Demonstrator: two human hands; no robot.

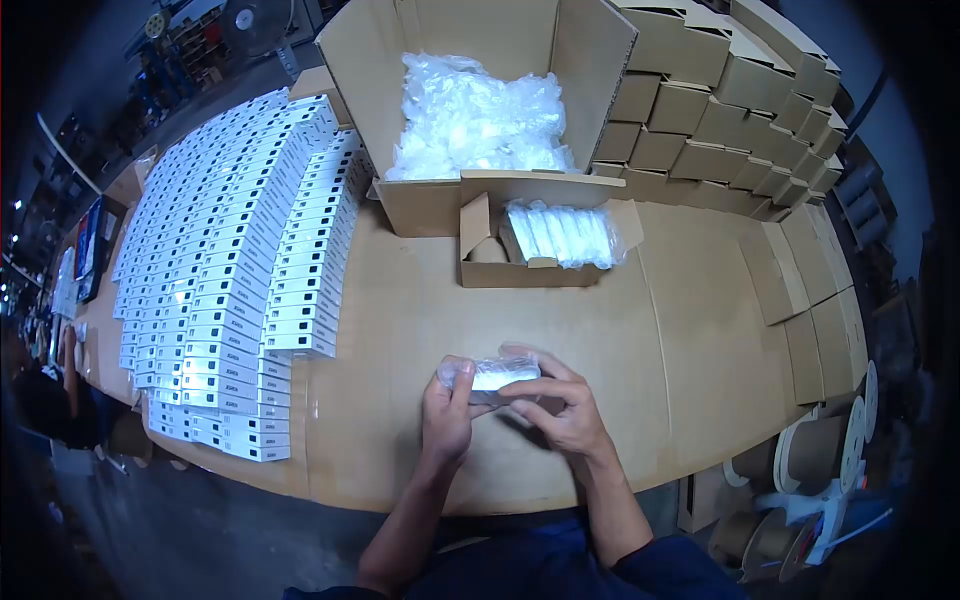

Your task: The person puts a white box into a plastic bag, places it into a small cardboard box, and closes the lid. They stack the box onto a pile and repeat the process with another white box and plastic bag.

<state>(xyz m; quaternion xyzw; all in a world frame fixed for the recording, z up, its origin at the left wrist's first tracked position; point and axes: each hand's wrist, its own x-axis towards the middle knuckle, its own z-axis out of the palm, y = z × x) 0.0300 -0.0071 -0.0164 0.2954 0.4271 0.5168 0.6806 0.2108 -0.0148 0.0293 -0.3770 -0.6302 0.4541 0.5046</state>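
Observation:
Low over the front middle of the table, a small packet in clear plastic wrap (498,374), possibly bubble wrap, is between my two hands. My left hand (452,412) grips its left end, thumb lying along the near side. Around the right end curl the fingers of my right hand (565,405), slightly blurred, one finger across the front and the thumb below. What the wrap encloses cannot be made out. Beyond my hands, a small open cardboard box (530,275) holds several similar wrapped packets (565,235) standing side by side, with a gap at its left end.
A large open carton (425,208) full of clear plastic wrap pieces (480,115) stands behind the small box. Stacked white boxes (225,260) cover the table's left. Brown cardboard boxes (690,110) line the back right and right edge. Spools (820,450) sit off the right side. Another person (60,390) is far left.

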